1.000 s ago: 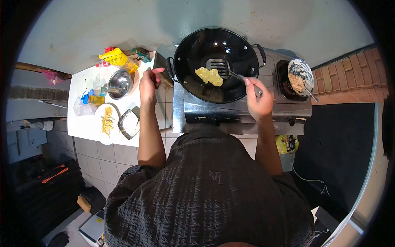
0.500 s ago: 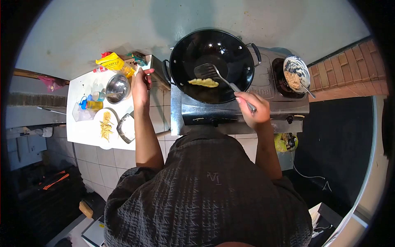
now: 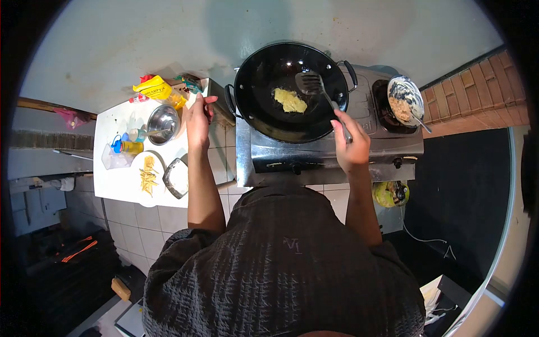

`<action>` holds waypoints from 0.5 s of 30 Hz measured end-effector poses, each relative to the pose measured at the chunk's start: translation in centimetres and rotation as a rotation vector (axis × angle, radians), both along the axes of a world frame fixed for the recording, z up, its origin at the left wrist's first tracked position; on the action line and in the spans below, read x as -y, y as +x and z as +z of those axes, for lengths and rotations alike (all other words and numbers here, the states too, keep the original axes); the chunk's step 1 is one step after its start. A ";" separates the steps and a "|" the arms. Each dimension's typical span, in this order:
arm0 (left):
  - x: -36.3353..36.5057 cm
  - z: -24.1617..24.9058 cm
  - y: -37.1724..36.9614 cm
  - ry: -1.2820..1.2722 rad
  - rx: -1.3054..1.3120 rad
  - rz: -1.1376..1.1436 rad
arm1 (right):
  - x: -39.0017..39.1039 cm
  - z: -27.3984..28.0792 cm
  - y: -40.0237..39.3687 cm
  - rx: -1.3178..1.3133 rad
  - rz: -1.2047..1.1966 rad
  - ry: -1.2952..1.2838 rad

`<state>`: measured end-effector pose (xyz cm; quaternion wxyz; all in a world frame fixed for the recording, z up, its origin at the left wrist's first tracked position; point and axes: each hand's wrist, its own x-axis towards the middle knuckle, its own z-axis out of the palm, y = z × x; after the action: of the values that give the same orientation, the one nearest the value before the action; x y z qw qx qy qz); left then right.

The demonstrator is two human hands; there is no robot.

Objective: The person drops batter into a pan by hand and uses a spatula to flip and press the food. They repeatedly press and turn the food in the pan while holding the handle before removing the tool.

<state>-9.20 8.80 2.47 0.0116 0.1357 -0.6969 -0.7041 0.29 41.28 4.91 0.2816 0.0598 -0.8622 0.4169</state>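
Observation:
A black wok [image 3: 264, 121] with two side handles stands on the steel stove. Inside it a pale yellow piece of food [image 3: 290, 101] lies flat near the middle. My right hand [image 3: 352, 143] grips the handle of a slotted spatula [image 3: 310, 83], whose dark head is just above and to the right of the food, apart from it. To the left of the wok, my left hand [image 3: 199, 119] is raised near the white table's edge. Its fingers are apart and nothing shows in them.
On the white table [image 3: 112, 182] are a steel bowl [image 3: 163, 121], a plate of fried strips [image 3: 149, 174], a dark-rimmed dish [image 3: 177, 178] and a yellow bag [image 3: 152, 89]. A bowl of mixture [image 3: 405, 98] with a spoon sits on the stove's right burner.
The food, before seen nearly edge-on at the spatula, now lies flat in the wok. The spatula head has moved right and up, off the food.

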 end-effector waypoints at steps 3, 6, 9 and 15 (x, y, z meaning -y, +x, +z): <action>-0.1 -0.1 0.0 0.015 0.002 0.017 | 0.3 0.2 -0.1 0.010 -0.054 -0.015; 0.1 -0.6 -0.5 -0.029 0.028 0.009 | 0.6 0.3 -0.2 0.027 -0.072 -0.019; 0.2 -0.1 -1.5 -0.061 0.014 -0.055 | 1.6 0.4 -0.1 0.055 -0.037 -0.034; 0.0 -1.3 -3.3 -0.093 -0.139 -0.077 | 3.2 -1.2 -0.9 0.124 0.009 -0.096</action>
<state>-12.51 8.79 1.15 0.0394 0.0589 -0.7309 -0.6788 -0.66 38.06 3.70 0.2281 0.0242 -0.8566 0.4622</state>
